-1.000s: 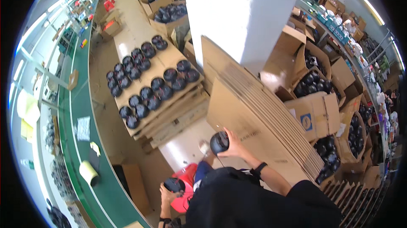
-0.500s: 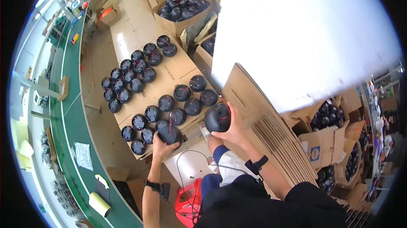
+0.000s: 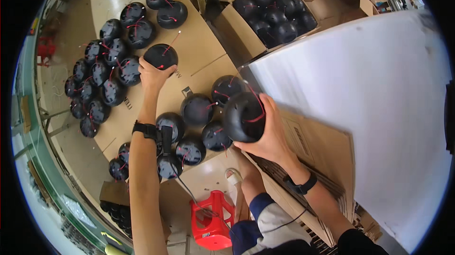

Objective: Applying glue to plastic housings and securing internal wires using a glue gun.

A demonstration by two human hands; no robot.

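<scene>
Ball one [image 3: 159, 55] is in the left hand [image 3: 154, 77], fingers curled round its near side, over the cardboard sheet [image 3: 204, 51] just beside the far-left cluster; can't tell if it touches the board. Rounded black shell, flattish face up, thin red wire with a pale tip. Ball two [image 3: 239, 117] is in the right hand [image 3: 272, 136], thumb below, fingers round its right side, red wire bent across the shell. It overlaps the near group from this angle; contact unclear.

Far-left cluster [image 3: 113, 51]: same shells, smooth black with glossy patches, thin red wires, packed in uneven rows. Near group [image 3: 196, 109]: same, looser. Sheet is flat brown board with dark print and a seam.

Around: open carton [image 3: 241, 30] full of black balls, flat cardboard stack [image 3: 322, 148] with layered edges, smooth white pillar [image 3: 360, 89], moulded red plastic stool [image 3: 213, 241] with a cutout seat. Dark bands on both wrists.
</scene>
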